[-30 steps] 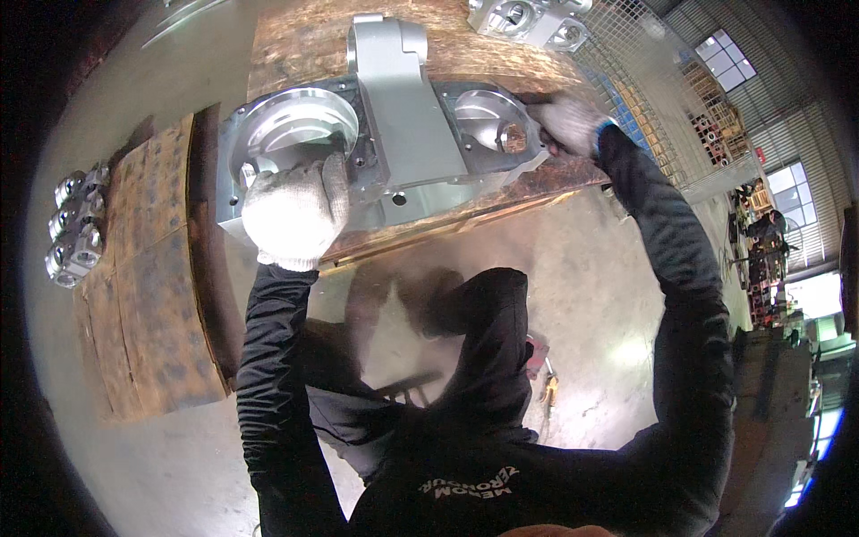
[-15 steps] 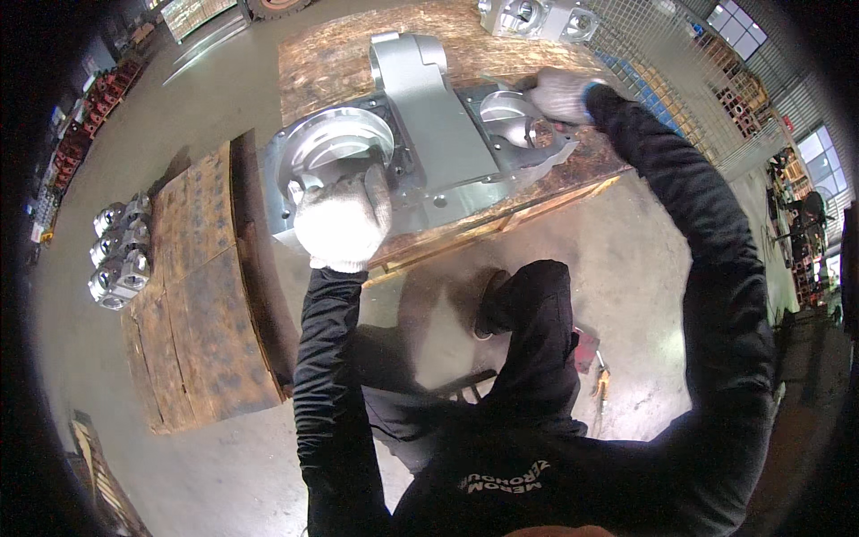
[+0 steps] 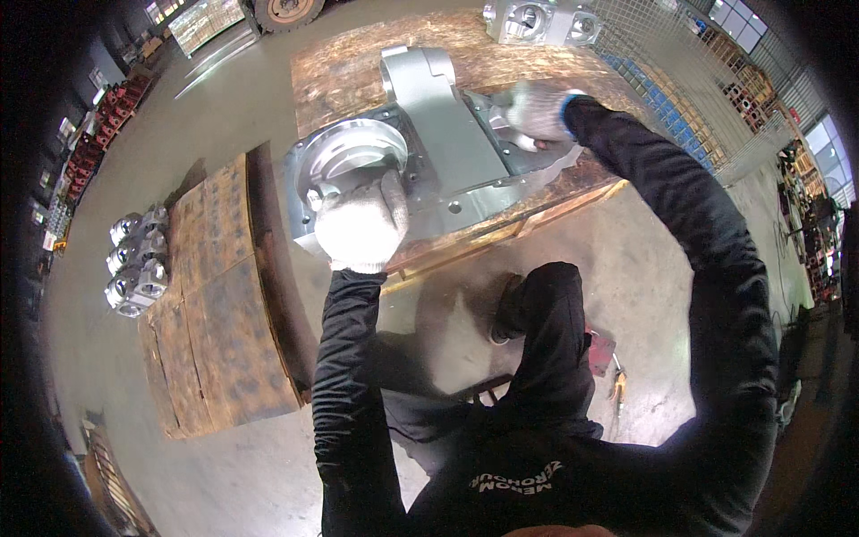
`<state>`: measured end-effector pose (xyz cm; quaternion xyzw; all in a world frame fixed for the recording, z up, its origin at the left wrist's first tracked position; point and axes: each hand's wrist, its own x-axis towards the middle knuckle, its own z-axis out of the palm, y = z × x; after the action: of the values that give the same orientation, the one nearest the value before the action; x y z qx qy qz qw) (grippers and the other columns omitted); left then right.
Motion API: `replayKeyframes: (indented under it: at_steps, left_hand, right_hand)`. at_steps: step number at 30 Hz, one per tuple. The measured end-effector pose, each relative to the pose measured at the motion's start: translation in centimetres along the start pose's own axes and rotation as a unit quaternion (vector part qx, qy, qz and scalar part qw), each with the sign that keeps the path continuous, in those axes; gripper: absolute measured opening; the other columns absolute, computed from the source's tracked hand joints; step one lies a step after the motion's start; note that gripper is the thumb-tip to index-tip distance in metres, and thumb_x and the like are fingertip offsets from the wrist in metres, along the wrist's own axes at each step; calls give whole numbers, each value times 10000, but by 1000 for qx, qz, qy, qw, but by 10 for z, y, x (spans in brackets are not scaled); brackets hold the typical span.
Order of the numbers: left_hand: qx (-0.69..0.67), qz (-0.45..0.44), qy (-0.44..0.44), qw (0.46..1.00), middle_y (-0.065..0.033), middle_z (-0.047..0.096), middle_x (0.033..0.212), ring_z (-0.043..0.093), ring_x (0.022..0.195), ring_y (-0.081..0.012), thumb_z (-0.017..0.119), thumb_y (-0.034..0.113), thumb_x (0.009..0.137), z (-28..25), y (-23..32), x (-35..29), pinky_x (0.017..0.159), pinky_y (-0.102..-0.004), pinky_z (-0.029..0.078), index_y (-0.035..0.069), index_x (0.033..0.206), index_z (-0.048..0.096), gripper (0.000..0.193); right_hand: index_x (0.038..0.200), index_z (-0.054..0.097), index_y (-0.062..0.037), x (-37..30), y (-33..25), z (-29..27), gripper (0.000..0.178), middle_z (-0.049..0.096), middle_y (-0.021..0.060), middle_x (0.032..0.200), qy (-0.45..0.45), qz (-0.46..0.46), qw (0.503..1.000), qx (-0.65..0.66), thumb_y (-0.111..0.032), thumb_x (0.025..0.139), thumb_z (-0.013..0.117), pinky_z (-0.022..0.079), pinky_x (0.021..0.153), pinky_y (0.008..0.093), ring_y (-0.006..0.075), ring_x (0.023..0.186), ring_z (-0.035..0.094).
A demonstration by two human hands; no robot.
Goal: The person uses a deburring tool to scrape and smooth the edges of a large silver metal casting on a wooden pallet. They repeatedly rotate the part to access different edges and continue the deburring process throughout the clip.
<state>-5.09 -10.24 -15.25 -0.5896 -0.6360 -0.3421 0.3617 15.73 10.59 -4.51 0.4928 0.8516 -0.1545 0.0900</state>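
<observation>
A large machined metal housing [image 3: 456, 143] lies on a scorched wooden board, with a round bore at its left, a raised middle section and another opening at its right. My left hand [image 3: 361, 224], in a white knit glove, grips the near rim of the left bore, its fingertips hidden inside. Over the right opening is my right hand [image 3: 540, 112], gloved too and smeared by motion. Its fingers point left and down toward the opening; whether they hold anything does not show.
The wooden board [image 3: 340, 72] carries another metal part [image 3: 541, 22] at its far edge. A wooden platform [image 3: 215, 304] stands at the left, with several metal castings [image 3: 139, 259] beside it. A wire mesh cage [image 3: 658, 67] is at the far right. A yellow-handled tool [image 3: 619, 385] lies on the floor.
My right hand has moved left and slightly down, from the far right edge of the right opening to over it. My left hand stays on the bore's rim. The whole view has shifted slightly.
</observation>
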Motion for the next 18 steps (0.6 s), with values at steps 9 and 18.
replayKeyframes:
  at_steps: [9, 18]
  left_hand:
    - [-17, -2, 3, 1000, -138, 588, 520, 553, 425, -330, 655, 235, 904, 7, -2, -4, 527, -447, 469, 94, 635, 684, 305]
    - [35, 12, -26, 999, -120, 609, 543, 591, 460, -306, 629, 249, 931, 2, -10, -11, 551, -443, 497, 114, 707, 718, 276]
  right_hand:
    - [1207, 647, 11, -59, -14, -4, 335, 687, 155, 770, -18, -17, 992, 127, -113, 962, 454, 567, 468, 391, 206, 552, 669]
    - [1474, 549, -137, -121, 50, -23, 432, 717, 118, 883, -53, 66, 996, 22, -267, 1080, 431, 591, 616, 348, 165, 566, 668]
